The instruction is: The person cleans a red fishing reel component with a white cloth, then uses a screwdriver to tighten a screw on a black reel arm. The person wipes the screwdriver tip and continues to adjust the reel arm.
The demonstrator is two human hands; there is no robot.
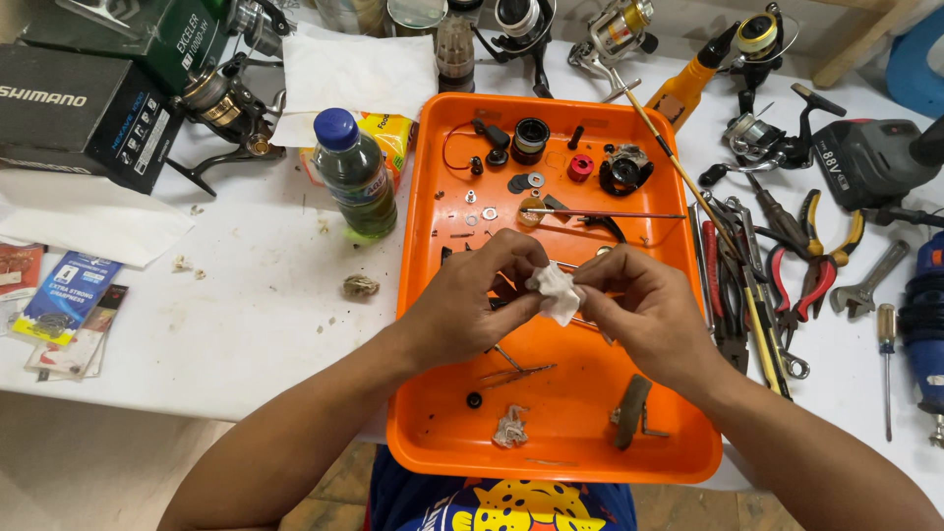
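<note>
While a white tissue [556,291] is pinched by both hands, left hand [472,300] and right hand [644,310], over the orange tray [590,413], any small part wrapped inside could be dropped among the loose washers [489,213].

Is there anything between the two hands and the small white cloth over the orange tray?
Nothing visible. The left hand and right hand both pinch the white cloth directly, above the orange tray. Whether the cloth wraps a small part cannot be told.

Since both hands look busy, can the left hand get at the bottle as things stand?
Probably not at once: the left hand pinches the white tissue together with the right hand. The bottle itself stands upright beside the tray, with nothing between.
</note>
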